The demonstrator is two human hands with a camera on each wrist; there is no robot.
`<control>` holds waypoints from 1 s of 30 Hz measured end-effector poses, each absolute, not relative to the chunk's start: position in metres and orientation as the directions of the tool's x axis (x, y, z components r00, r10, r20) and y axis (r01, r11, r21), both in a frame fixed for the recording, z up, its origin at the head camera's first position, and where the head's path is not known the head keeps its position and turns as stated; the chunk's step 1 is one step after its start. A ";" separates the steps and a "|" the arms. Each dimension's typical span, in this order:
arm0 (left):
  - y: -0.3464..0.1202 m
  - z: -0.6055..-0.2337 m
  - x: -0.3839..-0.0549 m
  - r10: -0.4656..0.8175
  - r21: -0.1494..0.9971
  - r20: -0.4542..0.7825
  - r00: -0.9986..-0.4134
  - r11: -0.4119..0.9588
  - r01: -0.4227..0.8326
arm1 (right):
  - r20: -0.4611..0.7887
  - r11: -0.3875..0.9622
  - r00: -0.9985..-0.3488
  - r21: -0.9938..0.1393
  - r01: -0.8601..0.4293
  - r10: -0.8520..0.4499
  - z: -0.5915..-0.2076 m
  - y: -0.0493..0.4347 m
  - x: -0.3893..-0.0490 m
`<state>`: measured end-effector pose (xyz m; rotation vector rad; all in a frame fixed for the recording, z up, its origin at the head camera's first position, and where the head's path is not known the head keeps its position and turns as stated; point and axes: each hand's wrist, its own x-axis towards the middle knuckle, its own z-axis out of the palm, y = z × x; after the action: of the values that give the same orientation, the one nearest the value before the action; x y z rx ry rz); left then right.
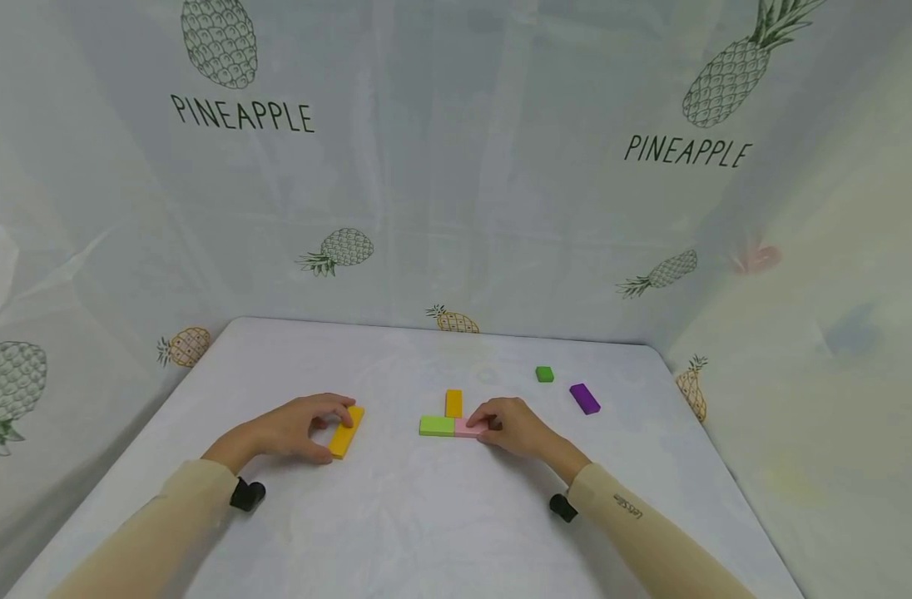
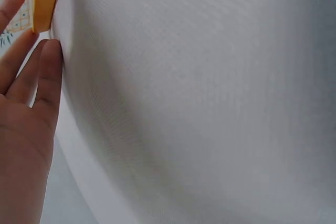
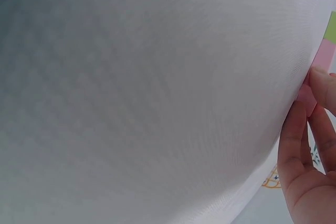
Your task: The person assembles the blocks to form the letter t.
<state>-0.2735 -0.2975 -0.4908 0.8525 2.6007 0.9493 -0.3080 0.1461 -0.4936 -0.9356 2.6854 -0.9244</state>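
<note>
So, left hand [image 1: 291, 426] pinches a yellow block [image 1: 347, 433] on the table's [image 1: 396, 516] left side; right hand [image 1: 519, 427] pinches the pink block [image 1: 462, 428], end-on against the light-green block [image 1: 437, 426]. Sideways finger pressure could open that seam.

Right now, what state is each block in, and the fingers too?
Left yellow block: held
Left fingers: curled around it
Pink block: pinched, touching light green end to end
Right fingers: pinching pink
Light green block: lying flat
Rear yellow block: unheld
Green block: lying apart
Purple block: lying apart, angled
</note>
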 end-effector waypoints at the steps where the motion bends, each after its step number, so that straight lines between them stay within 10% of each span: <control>1: -0.298 -0.490 -0.274 0.601 0.649 -0.030 -0.799 0.620 0.442 | 0.055 0.615 -0.794 -0.601 -0.510 -0.605 -0.493 0.146 -0.308; 30: -0.284 -0.495 -0.276 0.588 0.581 0.095 -0.803 0.623 0.524 | 0.065 0.622 -0.791 -0.580 -0.526 -0.608 -0.491 0.145 -0.306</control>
<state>-0.2759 -0.2845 -0.4948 0.9407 2.7343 0.9277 -0.3058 0.1455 -0.4913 -0.9509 2.7033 -0.8996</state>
